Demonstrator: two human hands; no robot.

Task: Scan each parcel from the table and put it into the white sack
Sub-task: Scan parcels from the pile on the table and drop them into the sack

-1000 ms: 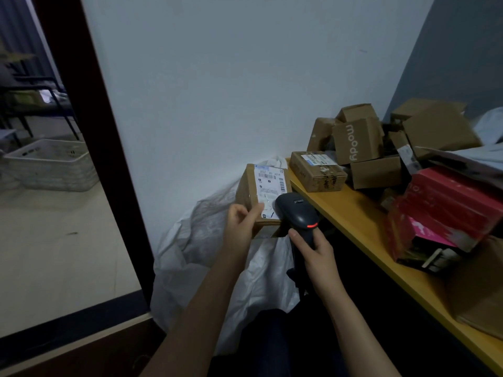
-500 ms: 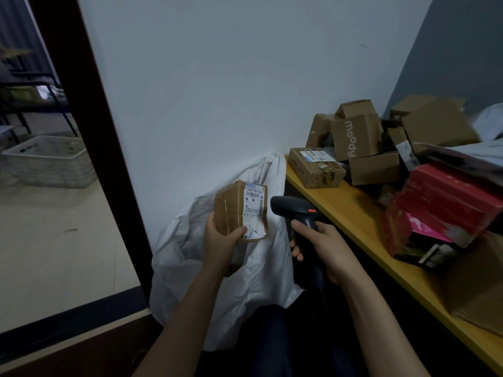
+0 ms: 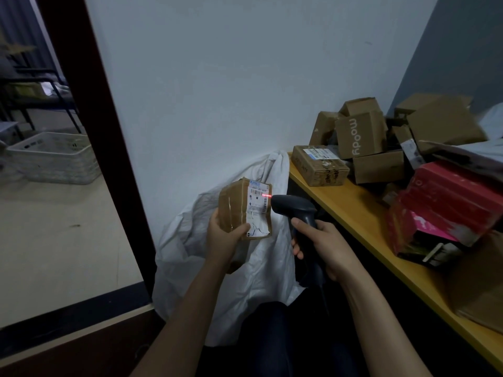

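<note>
Brown cardboard, taped and creased, made up the parcel (image 3: 234,210), which in the head view was held upright in front of the sack (image 3: 185,268), off the bench (image 3: 351,213). The left grip (image 3: 221,238) was clamped round its lower edge, thumb on the front beside the label. The right grip (image 3: 324,246) was closed round the handle of the scanner (image 3: 295,208), whose red line fell on the barcode.

The parcel looked light and fairly stiff, though dented, with slick tape. The bare cardboard sides seemed the best hold, since that left the label clear.

More boxes (image 3: 362,140) lay heaped on the bench to the right, near a red carton (image 3: 449,202). The sack's slumped mouth might hinder the drop.
</note>
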